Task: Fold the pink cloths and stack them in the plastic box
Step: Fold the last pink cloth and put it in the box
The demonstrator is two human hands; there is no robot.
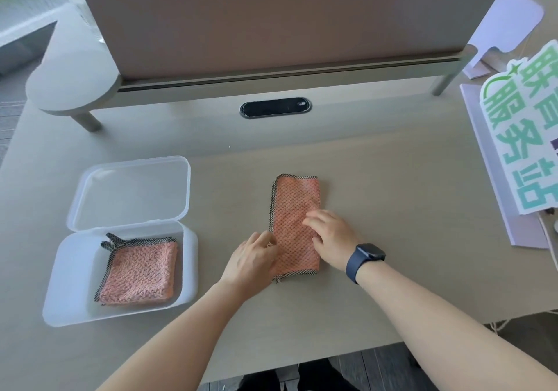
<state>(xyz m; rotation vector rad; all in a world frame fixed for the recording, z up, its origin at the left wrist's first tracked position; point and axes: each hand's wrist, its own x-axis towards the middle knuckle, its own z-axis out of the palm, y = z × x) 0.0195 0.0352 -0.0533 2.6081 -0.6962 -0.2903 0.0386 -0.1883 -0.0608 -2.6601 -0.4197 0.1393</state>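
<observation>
A pink cloth [294, 206] with a dark checked border lies folded into a long strip at the middle of the table. My left hand [252, 262] grips the strip's near left edge with curled fingers. My right hand [330, 236], with a dark watch on its wrist, rests flat on the strip's near right part, fingers spread. To the left stands an open translucent plastic box [188, 258] with its lid [129, 191] hinged back. Inside it lies a folded pink cloth [139, 273], square, with its hanging loop at the far left corner.
A desk divider panel [271, 22] on a raised shelf runs along the back. A black oval cable port [275, 107] sits behind the cloth. A white sign with green characters [525, 137] and papers lie at the right edge. The table's near edge is close to my arms.
</observation>
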